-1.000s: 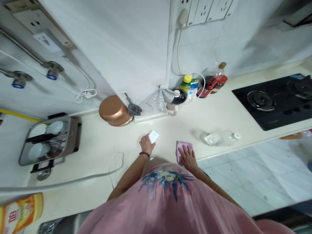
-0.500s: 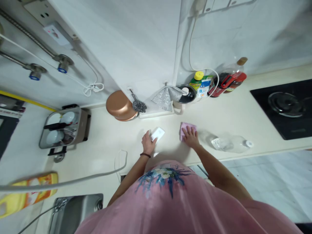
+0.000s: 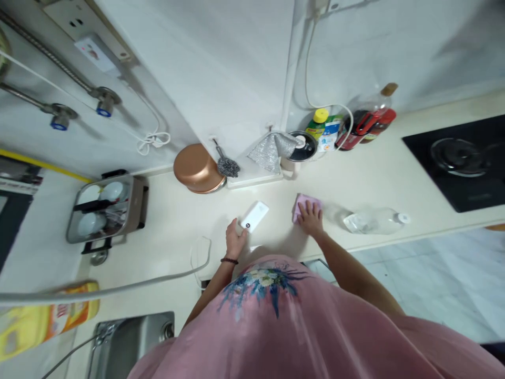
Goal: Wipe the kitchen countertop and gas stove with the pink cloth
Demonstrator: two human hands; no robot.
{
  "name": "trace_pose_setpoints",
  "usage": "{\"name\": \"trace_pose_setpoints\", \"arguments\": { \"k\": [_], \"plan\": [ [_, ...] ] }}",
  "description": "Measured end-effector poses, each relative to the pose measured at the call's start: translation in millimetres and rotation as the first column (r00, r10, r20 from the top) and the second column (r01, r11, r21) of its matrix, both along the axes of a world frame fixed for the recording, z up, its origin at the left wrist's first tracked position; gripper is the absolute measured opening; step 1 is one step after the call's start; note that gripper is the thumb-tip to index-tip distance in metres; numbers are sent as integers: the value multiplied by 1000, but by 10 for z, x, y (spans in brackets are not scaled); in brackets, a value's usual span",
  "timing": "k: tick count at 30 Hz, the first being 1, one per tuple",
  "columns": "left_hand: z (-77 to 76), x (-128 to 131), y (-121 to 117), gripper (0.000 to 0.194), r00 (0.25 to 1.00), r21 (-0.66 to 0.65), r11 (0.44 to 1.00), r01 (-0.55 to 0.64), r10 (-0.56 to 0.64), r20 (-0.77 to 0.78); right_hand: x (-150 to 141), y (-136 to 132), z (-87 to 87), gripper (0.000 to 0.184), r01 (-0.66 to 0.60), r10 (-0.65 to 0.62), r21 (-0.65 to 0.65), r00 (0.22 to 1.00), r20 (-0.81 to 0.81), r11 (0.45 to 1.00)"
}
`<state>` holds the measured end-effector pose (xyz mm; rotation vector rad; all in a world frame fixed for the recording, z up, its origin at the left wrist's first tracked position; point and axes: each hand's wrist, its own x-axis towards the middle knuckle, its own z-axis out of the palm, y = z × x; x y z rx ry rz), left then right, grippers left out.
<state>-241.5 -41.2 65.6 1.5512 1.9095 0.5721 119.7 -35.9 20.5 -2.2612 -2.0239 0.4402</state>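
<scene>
Head view: our left hand point(image 3: 235, 242) grasps the near end of a flat white rectangular device point(image 3: 255, 215), its long axis slanting away rightward; right of it, our right hand point(image 3: 311, 221) lies flattened on a pink cloth point(image 3: 303, 198) on the cream table point(image 3: 165, 226).

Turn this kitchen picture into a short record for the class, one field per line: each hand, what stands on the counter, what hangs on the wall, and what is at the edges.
Left hand: holds a white device by its lower end
Right hand: spread on a pink cloth
Right of pink cloth: clear bottle
Back of counter: copper pot
Hanging on wall: scrubber, silver cloth
Right edge: black hob
Lower left: sink, yellow jug
</scene>
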Motion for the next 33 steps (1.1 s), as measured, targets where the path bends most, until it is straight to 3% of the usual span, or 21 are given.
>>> {"name": "trace_pose_setpoints", "arguments": {
  "k": [6,9,13,20,23,25,28,33],
  "plan": [
    [-36,216,241,66,960,3,970,242,-239,-149,-175,-1141,-167,66,82,-69,-110,990,120,991],
    [-54,278,301,69,930,-23,950,311,-309,-197,-255,-1403,-235,67,121,-104,-114,984,146,986],
    [-71,298,301,71,912,-41,946,322,-322,-254,-143,-1217,-190,67,127,-110,-118,984,142,985],
    [-122,313,168,73,913,-43,978,204,-205,-352,454,-119,97,67,82,-67,-196,994,83,977],
    [-180,374,89,74,924,12,989,145,-131,-360,575,85,123,68,30,-17,-223,998,60,974],
    [-220,463,38,74,936,78,989,128,-95,-338,595,-6,81,68,-42,48,-221,999,25,974],
    [-249,677,-2,74,948,136,984,118,-71,-309,641,-381,-20,67,-234,222,-180,971,-89,955],
    [-168,1049,154,79,917,73,995,74,-39,-396,994,-964,-138,62,-420,390,-110,894,-221,901]
  ]
}}
